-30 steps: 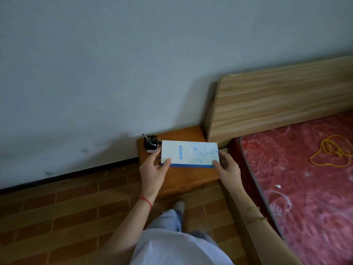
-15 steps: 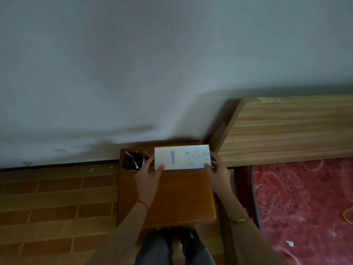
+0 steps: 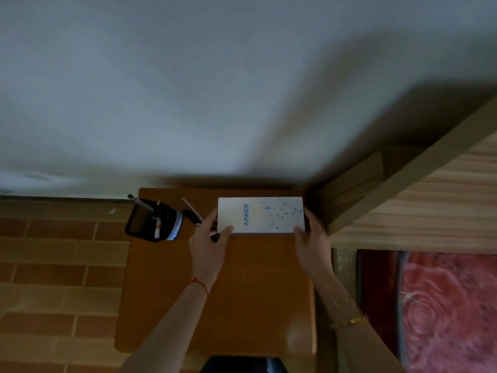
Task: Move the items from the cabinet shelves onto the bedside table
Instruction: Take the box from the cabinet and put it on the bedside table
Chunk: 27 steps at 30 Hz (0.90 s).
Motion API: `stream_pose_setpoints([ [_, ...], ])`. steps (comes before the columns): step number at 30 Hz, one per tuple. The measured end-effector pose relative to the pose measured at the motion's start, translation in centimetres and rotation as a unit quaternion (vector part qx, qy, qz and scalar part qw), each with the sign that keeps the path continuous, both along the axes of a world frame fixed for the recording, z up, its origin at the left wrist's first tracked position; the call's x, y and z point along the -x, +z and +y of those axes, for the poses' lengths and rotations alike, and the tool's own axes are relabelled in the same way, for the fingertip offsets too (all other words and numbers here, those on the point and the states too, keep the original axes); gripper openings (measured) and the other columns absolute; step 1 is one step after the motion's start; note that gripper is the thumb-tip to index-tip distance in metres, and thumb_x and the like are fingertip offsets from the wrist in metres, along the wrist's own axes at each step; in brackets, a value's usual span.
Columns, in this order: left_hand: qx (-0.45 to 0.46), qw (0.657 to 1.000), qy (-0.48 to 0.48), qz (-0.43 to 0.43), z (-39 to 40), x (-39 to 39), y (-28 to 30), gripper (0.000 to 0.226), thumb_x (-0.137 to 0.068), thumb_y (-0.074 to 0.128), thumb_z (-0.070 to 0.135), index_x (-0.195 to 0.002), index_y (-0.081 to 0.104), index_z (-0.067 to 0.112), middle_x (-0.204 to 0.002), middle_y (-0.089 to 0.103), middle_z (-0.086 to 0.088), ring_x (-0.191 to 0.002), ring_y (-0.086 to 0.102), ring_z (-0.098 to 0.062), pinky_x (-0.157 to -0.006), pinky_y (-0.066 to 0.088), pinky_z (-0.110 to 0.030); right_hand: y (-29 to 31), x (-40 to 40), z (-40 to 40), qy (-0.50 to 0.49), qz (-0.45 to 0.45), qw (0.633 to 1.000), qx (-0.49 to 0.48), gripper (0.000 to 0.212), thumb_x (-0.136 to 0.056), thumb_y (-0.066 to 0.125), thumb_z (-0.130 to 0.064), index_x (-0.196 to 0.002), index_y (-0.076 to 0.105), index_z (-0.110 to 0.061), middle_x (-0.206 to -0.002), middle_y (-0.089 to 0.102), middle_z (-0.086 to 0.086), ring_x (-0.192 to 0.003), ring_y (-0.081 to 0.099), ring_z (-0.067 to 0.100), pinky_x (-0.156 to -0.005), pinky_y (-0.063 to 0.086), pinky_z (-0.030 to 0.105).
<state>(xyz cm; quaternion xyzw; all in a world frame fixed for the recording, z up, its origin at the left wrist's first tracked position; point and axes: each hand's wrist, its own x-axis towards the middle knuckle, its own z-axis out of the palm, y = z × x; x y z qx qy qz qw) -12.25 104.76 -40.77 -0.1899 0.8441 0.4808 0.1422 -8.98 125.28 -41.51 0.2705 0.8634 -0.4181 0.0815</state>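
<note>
**White box held over the bedside table, rear right corner**

The wall (image 3: 188, 90) is a plain, matte, pale grey surface filling the upper half of the view. The floor (image 3: 53, 265) is laid in rectangular reddish-brown brick-pattern tiles with lighter joints. The headboard (image 3: 430, 205) is light wood with a visible horizontal grain and stands at the right. Below it lies a bedcover (image 3: 451, 305) of red fabric with a floral pattern.

The bedside table (image 3: 242, 305) has a smooth, glossy, orange-brown wooden top, roughly rectangular with rounded corners. It stands against the wall, just beside the headboard.

The box (image 3: 260, 215) is a flat, rectangular carton, white on top with scattered blue dots and a blue lower edge. The word "ANKER" is printed in blue near its left end, reading sideways. The long axis of the box runs left to right, parallel to the wall. The box is at the rear right of the table top; whether it rests on the surface cannot be told.

The left hand (image 3: 208, 239) grips the left end of the box, thumb on top. The right hand (image 3: 309, 240) grips the right end likewise.

A black pen holder (image 3: 150, 222) with a mesh look stands at the rear left corner, holding several pens. A dark pen (image 3: 192, 214) lies between the holder and the left hand.
</note>
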Motion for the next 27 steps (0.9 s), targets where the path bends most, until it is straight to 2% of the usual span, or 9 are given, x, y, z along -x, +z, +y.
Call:
stream_pose_setpoints([
  [2, 0.007, 1.0, -0.006, 0.003, -0.1, 0.3, -0.9, 0.054, -0.09, 0.067, 0.014, -0.14, 0.05, 0.021, -0.13, 0.061, -0.008, -0.111, 0.062, -0.017, -0.084, 0.059, -0.045, -1.0, 0.0, 0.0, 0.009, -0.002, 1.0, -0.011, 0.05, -0.097, 0.051, -0.021, -0.144, 0.035, -0.02, -0.138, 0.051, 0.005, -0.124, 0.051, 0.022, -0.1, 0.048, 0.043],
  [6, -0.003, 1.0, -0.013, -0.005, -0.1, 0.9, -1.6, 0.053, -0.091, 0.065, 0.011, -0.139, 0.048, 0.024, -0.131, 0.06, -0.005, -0.112, 0.054, -0.008, -0.096, 0.054, -0.042, -2.2, -0.3, -0.1, 0.007, -0.017, 1.0, -0.012, 0.054, -0.096, 0.054, -0.024, -0.145, 0.033, -0.021, -0.141, 0.049, 0.004, -0.127, 0.049, 0.022, -0.1, 0.048, 0.047],
  [11, -0.007, 1.0, -0.019, -0.012, 0.0, 1.1, -2.0, 0.058, -0.09, 0.065, 0.01, -0.138, 0.041, 0.031, -0.134, 0.058, -0.005, -0.113, 0.051, -0.006, -0.093, 0.055, -0.047, -2.6, -0.3, -0.2, 0.005, -0.012, 1.0, -0.021, 0.053, -0.095, 0.054, -0.024, -0.145, 0.036, -0.017, -0.142, 0.048, 0.006, -0.128, 0.049, 0.023, -0.101, 0.047, 0.046],
  [15, 0.007, 1.0, -0.021, -0.009, -0.1, 0.7, -2.2, 0.059, -0.09, 0.066, 0.012, -0.143, 0.043, 0.021, -0.14, 0.054, -0.008, -0.124, 0.055, -0.017, -0.096, 0.054, -0.043, -2.1, -0.2, -0.7, -0.003, -0.013, 0.999, -0.045, 0.051, -0.096, 0.053, -0.023, -0.143, 0.038, -0.012, -0.141, 0.048, 0.009, -0.129, 0.047, 0.025, -0.104, 0.044, 0.039],
  [18, 0.033, 0.999, -0.031, -0.005, -0.7, 0.2, -1.5, 0.061, -0.09, 0.067, 0.014, -0.145, 0.042, 0.018, -0.143, 0.05, -0.01, -0.128, 0.054, -0.023, -0.098, 0.053, -0.045, -0.8, -0.5, -1.0, 0.004, -0.014, 0.998, -0.061, 0.053, -0.097, 0.051, -0.027, -0.145, 0.035, -0.014, -0.144, 0.044, 0.01, -0.131, 0.044, 0.026, -0.106, 0.043, 0.044],
  [20, 0.066, 0.996, -0.057, -0.002, -1.3, -0.2, -0.4, 0.061, -0.09, 0.067, 0.017, -0.146, 0.042, 0.02, -0.144, 0.05, -0.009, -0.13, 0.052, -0.022, -0.102, 0.05, -0.044, 0.8, -0.8, -1.0, 0.022, -0.005, 0.996, -0.082, 0.054, -0.097, 0.051, -0.027, -0.146, 0.033, -0.014, -0.144, 0.042, 0.01, -0.132, 0.042, 0.026, -0.106, 0.042, 0.046],
  [23, 0.133, 0.982, -0.129, 0.029, -2.7, -1.3, 3.1, 0.057, -0.091, 0.065, 0.026, -0.144, 0.044, 0.024, -0.143, 0.051, -0.003, -0.134, 0.047, -0.017, -0.109, 0.041, -0.034, 4.7, -1.4, -0.9, 0.067, 0.032, 0.99, -0.118, 0.049, -0.096, 0.053, -0.022, -0.142, 0.039, -0.012, -0.136, 0.048, 0.009, -0.128, 0.043, 0.025, -0.105, 0.04, 0.038],
  [25, 0.172, 0.966, -0.182, 0.068, -3.8, -2.4, 6.6, 0.053, -0.091, 0.064, 0.029, -0.141, 0.047, 0.023, -0.139, 0.054, -0.002, -0.131, 0.049, -0.016, -0.106, 0.041, -0.028, 8.1, -2.3, -0.7, 0.099, 0.046, 0.985, -0.136, 0.046, -0.094, 0.055, -0.021, -0.139, 0.043, -0.013, -0.133, 0.051, 0.006, -0.124, 0.045, 0.022, -0.101, 0.04, 0.034],
  [27, 0.198, 0.949, -0.222, 0.106, -4.8, -3.9, 10.6, 0.049, -0.091, 0.061, 0.028, -0.138, 0.051, 0.018, -0.135, 0.057, -0.005, -0.125, 0.055, -0.019, -0.102, 0.047, -0.031, 11.7, -3.6, -0.4, 0.133, 0.055, 0.977, -0.154, 0.045, -0.092, 0.058, -0.018, -0.135, 0.047, -0.013, -0.129, 0.054, 0.006, -0.121, 0.047, 0.023, -0.101, 0.042, 0.036],
])
